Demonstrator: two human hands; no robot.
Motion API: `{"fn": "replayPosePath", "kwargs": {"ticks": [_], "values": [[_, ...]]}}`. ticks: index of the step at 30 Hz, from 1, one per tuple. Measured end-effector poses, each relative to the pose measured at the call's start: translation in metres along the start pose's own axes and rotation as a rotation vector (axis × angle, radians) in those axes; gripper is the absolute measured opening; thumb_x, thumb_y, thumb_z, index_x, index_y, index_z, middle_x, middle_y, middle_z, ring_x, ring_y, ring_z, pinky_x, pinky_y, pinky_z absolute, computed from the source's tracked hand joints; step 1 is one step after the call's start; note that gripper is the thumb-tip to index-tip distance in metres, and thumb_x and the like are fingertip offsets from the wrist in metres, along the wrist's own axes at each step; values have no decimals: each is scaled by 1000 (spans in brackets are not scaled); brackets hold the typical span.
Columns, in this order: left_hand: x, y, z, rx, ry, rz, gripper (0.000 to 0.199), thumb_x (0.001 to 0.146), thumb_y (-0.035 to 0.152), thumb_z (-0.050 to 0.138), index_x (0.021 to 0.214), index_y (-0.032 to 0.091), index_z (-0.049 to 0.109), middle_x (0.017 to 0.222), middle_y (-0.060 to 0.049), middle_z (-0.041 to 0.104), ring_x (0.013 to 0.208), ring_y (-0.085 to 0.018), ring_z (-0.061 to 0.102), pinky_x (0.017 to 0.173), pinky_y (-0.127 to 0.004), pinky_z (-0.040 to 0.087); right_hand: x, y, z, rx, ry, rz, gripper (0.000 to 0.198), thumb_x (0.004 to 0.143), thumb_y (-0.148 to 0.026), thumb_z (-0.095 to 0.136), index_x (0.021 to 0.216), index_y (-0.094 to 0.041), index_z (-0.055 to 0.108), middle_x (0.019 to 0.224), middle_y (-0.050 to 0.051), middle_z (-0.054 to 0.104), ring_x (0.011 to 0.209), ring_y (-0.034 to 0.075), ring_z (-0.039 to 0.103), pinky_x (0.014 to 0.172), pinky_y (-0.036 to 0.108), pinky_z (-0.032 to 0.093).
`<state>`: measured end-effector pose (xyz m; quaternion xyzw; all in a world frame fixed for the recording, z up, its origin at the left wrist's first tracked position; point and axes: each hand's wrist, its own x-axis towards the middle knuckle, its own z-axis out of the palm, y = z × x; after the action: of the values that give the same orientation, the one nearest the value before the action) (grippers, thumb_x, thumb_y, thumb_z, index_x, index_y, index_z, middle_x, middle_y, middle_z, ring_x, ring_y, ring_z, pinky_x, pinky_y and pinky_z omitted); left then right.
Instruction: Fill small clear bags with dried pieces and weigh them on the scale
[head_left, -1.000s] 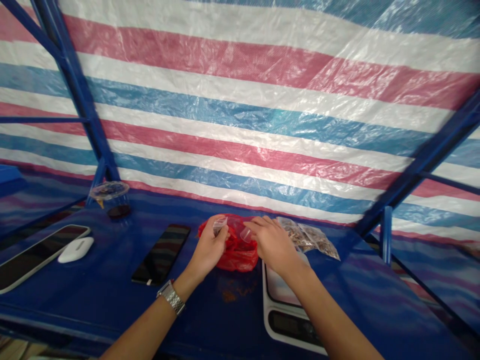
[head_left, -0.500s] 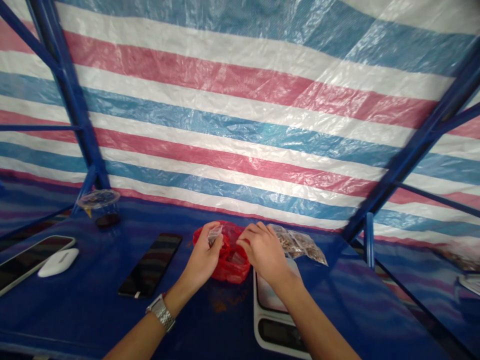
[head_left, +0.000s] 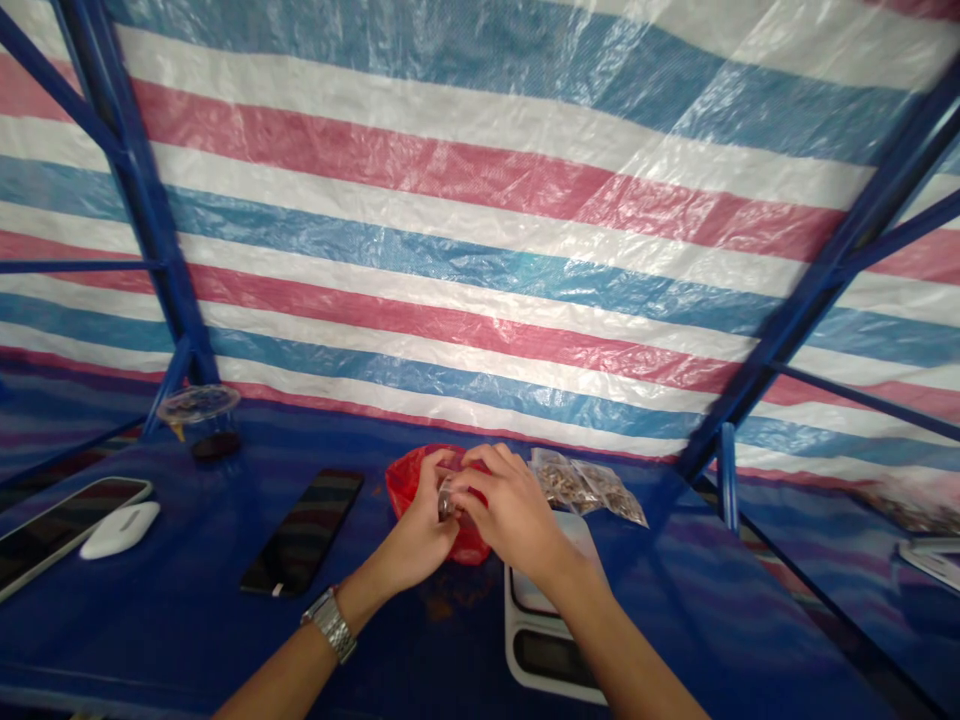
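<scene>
My left hand (head_left: 421, 540) is closed round a small clear plastic bag (head_left: 447, 497), mostly hidden by the fingers. My right hand (head_left: 517, 510) reaches in from the other side, its fingertips pinching at the same bag. Just beyond and beneath both hands lies a crumpled red plastic bag (head_left: 405, 476), open at the top; what is in it is largely covered. Under my right wrist stands a white digital scale (head_left: 516, 645) with a dark display. Two clear zip bags (head_left: 556, 482) of brown bits lie behind the scale.
On the blue tabletop (head_left: 187, 640) lie a black phone (head_left: 304, 535), a white earbud case (head_left: 120, 530) and another phone (head_left: 52, 530) at the left. A lidded plastic cup (head_left: 214, 430) of dark liquid stands behind them. Blue metal posts (head_left: 161, 240) and a striped tarp (head_left: 465, 260) close the back.
My right hand has moved left and met my left hand at the small clear bag. The left fingers have lowered slightly. The view has shifted a little.
</scene>
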<state>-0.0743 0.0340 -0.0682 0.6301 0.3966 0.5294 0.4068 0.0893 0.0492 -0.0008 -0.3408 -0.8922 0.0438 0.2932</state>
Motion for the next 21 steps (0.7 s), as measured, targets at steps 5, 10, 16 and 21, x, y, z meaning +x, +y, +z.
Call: {"fn": "replayPosePath", "kwargs": {"ticks": [5, 10, 16, 21], "values": [[-7, 16, -1, 19, -225, -45, 41, 91, 18, 57, 130, 23, 46, 113, -6, 65, 104, -20, 68, 98, -38, 53, -14, 8, -10, 229, 117, 145, 12, 89, -20, 75, 78, -22, 69, 104, 2, 72, 101, 20, 64, 96, 36, 46], [-15, 34, 13, -136, -338, -128, 37, 93, 32, 66, 128, 24, 58, 125, -10, 68, 119, -25, 66, 109, -43, 49, -40, 11, -21, 632, 188, 341, 14, 90, -32, 70, 100, -23, 66, 91, 1, 72, 87, 19, 69, 82, 32, 53], [-17, 42, 31, -121, -239, -108, 46, 88, 40, 72, 128, 26, 55, 121, -8, 67, 110, -22, 68, 96, -36, 55, -66, 45, -44, 643, 345, 524, 38, 87, -47, 70, 114, -22, 62, 78, 0, 71, 67, 18, 66, 62, 28, 51], [-10, 29, 26, 263, -12, 67, 29, 97, 41, 58, 120, 23, 61, 108, -5, 68, 101, -20, 66, 93, -34, 54, -88, 87, -32, 171, 161, 663, 23, 85, -33, 70, 105, -22, 73, 87, 3, 77, 79, 22, 72, 73, 33, 53]]}}
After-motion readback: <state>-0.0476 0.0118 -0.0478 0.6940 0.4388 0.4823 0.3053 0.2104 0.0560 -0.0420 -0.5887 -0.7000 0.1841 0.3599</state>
